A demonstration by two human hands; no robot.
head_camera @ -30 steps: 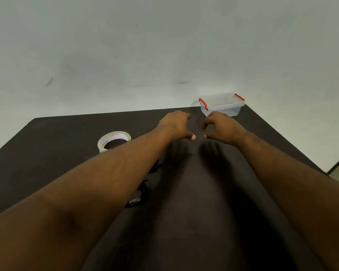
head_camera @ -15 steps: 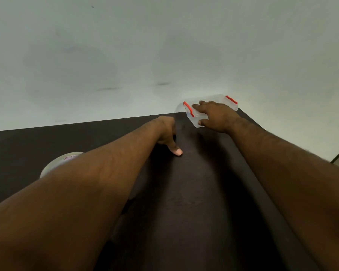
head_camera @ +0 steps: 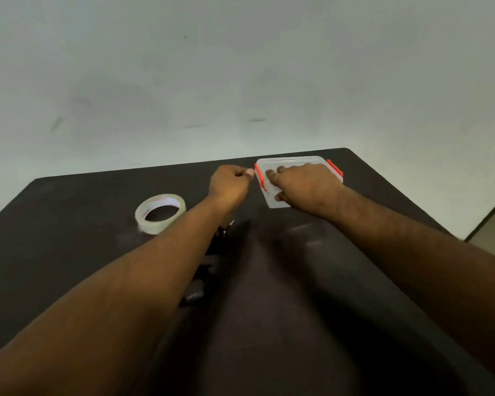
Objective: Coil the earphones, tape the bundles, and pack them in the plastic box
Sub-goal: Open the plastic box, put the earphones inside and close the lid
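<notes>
Your right hand (head_camera: pixel 303 182) lies on top of the plastic box (head_camera: pixel 290 162), fingers spread over the lid and thumb curled down the near side wall, so it grips the box from above. The box is clear with a lid on, and a red latch (head_camera: pixel 260 178) shows at its left end and another red latch (head_camera: pixel 335 168) at its right end. It sits on the dark table (head_camera: pixel 69 252) at about 1 o'clock from centre, close to the far edge and near the far right corner.

Your left hand (head_camera: pixel 230 182) is at 12 o'clock, just left of the box, clenched into a loose fist with the thumb tip pointing at the left latch. Thumb is right beside the latch; can't tell if it touches. Can't tell if anything is pinched inside that fist either.

Tape roll (head_camera: pixel 160 212): clear tape on a white core with red print, lying flat at 10 o'clock, well apart from the box and left of your left forearm.

Earphones (head_camera: pixel 209 270): dark cable and small dark pieces on the table at centre, mostly hidden under your left forearm, poking out along its right edge. Too dark and blurred against the table to say if they are coiled or loose. A small shiny bit (head_camera: pixel 229 224) shows near your left wrist.

Both forearms reach out from 6 o'clock toward the far edge. Pale wall (head_camera: pixel 240 81) behind the table.
</notes>
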